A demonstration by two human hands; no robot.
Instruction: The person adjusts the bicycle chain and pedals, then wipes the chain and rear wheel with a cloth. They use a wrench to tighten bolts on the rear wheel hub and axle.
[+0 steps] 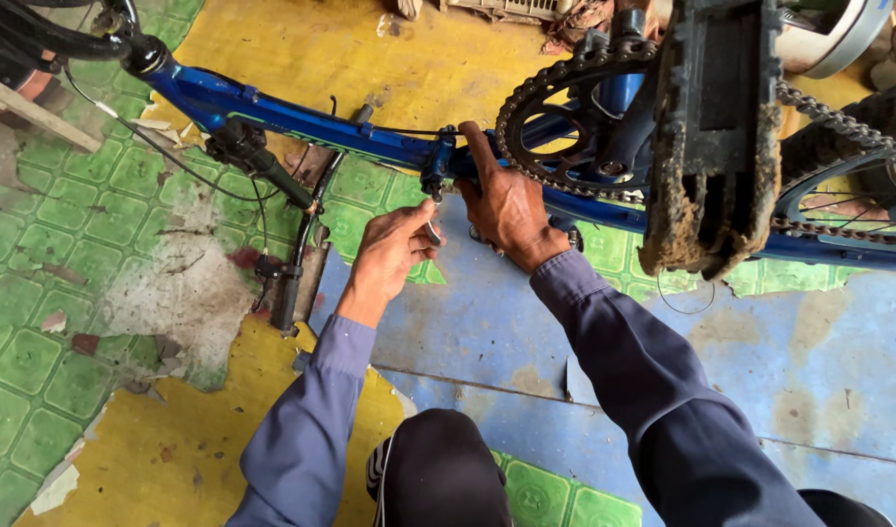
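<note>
- So there's a blue bike frame (302, 119) lying across the floor, upside down by the look of it, with the chainring (565, 117) and chain (838, 122) up top right.
- The left hand (394, 249) is pinched around a small silvery metal tool (433, 232). Can't tell exactly what kind, it's mostly hidden by the fingers. Its tip points up at the small blue clamp (436, 171) on the frame tube.
- The right hand (507, 205) is wrapped over the frame right next to that clamp, index finger stretched up along the tube, the rest of the fingers curled under it. So it's gripping the frame, not loose.
- Both hands sit just beside each other, almost touching, below the chainring.
- A muddy black pedal (716, 137) hangs big in the foreground on the right, caked with dried dirt.
- A black handlebar grip (263, 161) and a black brake cable (175, 161) run off to the left of the hands.
- Both arms are in greyish-blue long sleeves (653, 390), and a dark knee (438, 473) shows at the bottom.
- The floor covering (67, 283) is a worn sheet with green tile print, yellow patches and blue patches, torn down to bare grey in spots.
- No packages, labels or signs I can make out, just some junk along the top edge that's too cut off to tell.
</note>
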